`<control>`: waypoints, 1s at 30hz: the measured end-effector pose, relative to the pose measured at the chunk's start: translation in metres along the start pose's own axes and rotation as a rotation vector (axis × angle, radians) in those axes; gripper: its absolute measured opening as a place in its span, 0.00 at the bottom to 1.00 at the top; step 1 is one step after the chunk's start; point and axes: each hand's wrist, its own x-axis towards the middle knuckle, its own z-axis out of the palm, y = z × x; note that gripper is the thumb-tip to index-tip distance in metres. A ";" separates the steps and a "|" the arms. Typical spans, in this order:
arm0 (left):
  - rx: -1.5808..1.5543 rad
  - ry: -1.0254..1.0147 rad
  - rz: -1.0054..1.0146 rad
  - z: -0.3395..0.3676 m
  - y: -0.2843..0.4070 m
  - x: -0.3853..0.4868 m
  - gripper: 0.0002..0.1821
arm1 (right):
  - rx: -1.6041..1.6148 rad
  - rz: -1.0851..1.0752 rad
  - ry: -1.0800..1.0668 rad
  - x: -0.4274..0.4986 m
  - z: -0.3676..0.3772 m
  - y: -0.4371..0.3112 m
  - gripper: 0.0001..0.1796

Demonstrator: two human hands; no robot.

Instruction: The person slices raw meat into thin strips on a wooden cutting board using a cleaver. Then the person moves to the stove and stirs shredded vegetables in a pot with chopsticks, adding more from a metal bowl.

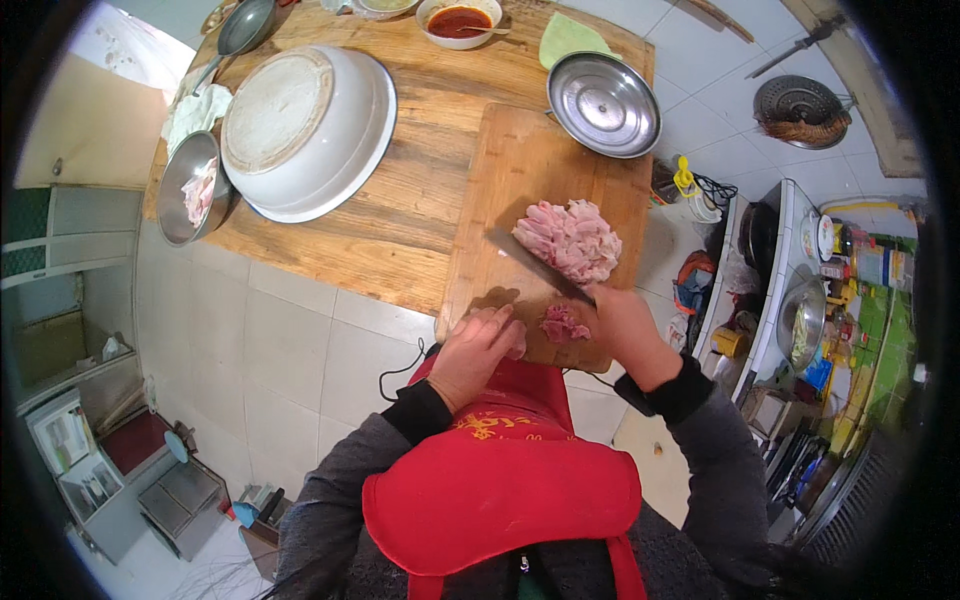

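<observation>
My right hand [626, 326] is closed round the handle of a kitchen knife [541, 268], whose blade points up and left over a wooden cutting board [510, 161]. Just beyond the blade lies a large heap of raw, pale pink meat pieces [574, 238]. A small pile of darker red meat [564, 324] sits between my hands. At the board's near left edge, my left hand [476, 346] rests on a piece of raw meat [516, 339], its fingers curled over it and partly hiding it.
An upturned white enamel basin [315, 135] stands on the wooden table [427, 165]. Left of it, a steel bowl [171, 196] holds raw meat. A steel lid or plate [604, 105] overlaps the board's far right corner. A bowl of red sauce [459, 22] stands at the back.
</observation>
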 end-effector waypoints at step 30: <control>-0.201 0.242 -0.618 -0.031 -0.017 0.044 0.18 | -0.402 -0.572 0.526 -0.020 -0.100 0.013 0.09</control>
